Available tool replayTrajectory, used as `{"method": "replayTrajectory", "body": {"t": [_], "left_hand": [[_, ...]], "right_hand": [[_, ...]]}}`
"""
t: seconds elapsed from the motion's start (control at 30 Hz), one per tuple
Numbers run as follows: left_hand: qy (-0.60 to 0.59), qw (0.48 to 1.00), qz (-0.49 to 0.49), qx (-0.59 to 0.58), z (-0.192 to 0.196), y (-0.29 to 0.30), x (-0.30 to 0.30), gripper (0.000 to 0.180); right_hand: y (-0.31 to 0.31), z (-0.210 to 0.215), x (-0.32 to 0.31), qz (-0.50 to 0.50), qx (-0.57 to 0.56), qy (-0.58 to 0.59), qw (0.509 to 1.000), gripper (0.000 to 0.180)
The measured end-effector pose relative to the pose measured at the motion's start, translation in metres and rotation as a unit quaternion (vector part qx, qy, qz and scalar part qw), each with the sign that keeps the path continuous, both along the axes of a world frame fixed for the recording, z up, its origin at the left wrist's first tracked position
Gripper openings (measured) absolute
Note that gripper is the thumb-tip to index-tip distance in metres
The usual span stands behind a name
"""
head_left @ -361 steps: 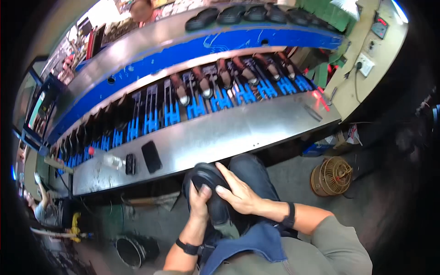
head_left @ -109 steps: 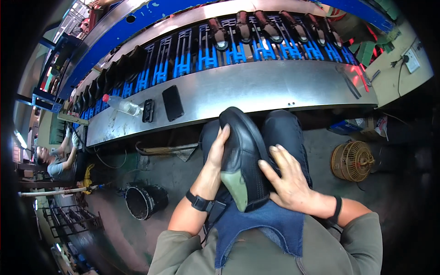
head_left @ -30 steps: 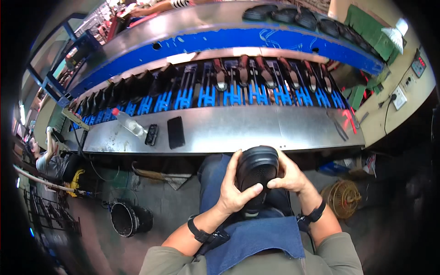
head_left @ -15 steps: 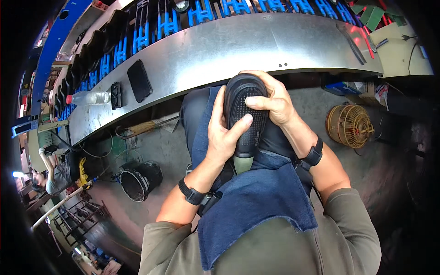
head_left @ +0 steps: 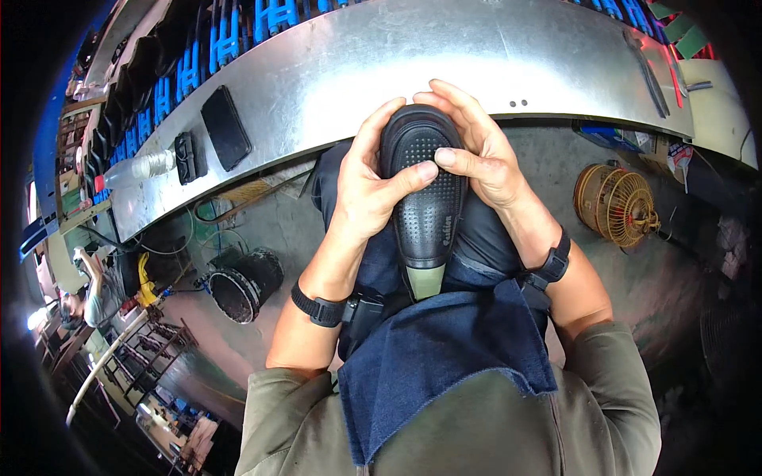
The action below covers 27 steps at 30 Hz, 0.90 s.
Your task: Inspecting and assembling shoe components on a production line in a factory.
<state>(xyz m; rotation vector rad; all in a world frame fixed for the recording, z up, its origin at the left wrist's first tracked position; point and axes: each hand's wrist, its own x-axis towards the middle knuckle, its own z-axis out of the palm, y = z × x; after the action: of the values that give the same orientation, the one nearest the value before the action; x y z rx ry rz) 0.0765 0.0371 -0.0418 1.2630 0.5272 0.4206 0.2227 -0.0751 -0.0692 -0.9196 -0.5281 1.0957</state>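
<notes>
Above my lap I hold a black shoe sole (head_left: pixel 425 218) between both hands, its dotted face up and its rounded wide end pointing away from me. A pale green piece (head_left: pixel 426 281) sticks out at the near end; what it belongs to is hidden. My left hand (head_left: pixel 369 170) wraps the left edge, with its thumb pressed on the dotted face. On the right edge, the fingers of my right hand (head_left: pixel 484 159) curl past the far end, and its thumb lies on the face too. The two thumb tips nearly meet. Most fingertips are hidden under the sole.
A curved metal bench (head_left: pixel 341 79) runs ahead, bearing a phone (head_left: pixel 226 127), a black item (head_left: pixel 186 158) and a plastic bottle (head_left: pixel 141 170). Blue racks (head_left: pixel 186 67) line its far side. A black bucket (head_left: pixel 246 285) stands left, a caged fan (head_left: pixel 615 205) right. One person (head_left: pixel 91 297) is far left.
Both thumbs have shifted on the sole: the left slid toward the far end, the right moved to the right, and the tips are now side by side. The view has shifted slightly.
</notes>
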Motion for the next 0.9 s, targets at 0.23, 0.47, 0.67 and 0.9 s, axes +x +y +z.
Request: {"method": "replayTrajectory", "body": {"t": [0.23, 0.47, 0.67, 0.9], "left_hand": [[-0.025, 0.998, 0.031, -0.057, -0.002, -0.005, 0.002, 0.077], [-0.040, 0.995, 0.096, -0.003, -0.007, -0.016, -0.001, 0.071], [-0.018, 0.993, 0.112, 0.037, -0.003, -0.020, -0.010, 0.064], [-0.118, 0.946, 0.080, -0.290, -0.004, -0.022, -0.049, 0.101]], "right_hand": [[0.007, 0.001, 0.004, 0.010, 0.022, -0.042, 0.999, 0.086], [0.008, 0.007, -0.005, 0.007, -0.022, -0.051, 0.998, 0.068], [0.005, 0.008, -0.010, 0.003, -0.056, -0.066, 0.996, 0.061], [0.003, -0.006, -0.009, 0.028, 0.042, 0.237, 0.970, 0.090]]}}
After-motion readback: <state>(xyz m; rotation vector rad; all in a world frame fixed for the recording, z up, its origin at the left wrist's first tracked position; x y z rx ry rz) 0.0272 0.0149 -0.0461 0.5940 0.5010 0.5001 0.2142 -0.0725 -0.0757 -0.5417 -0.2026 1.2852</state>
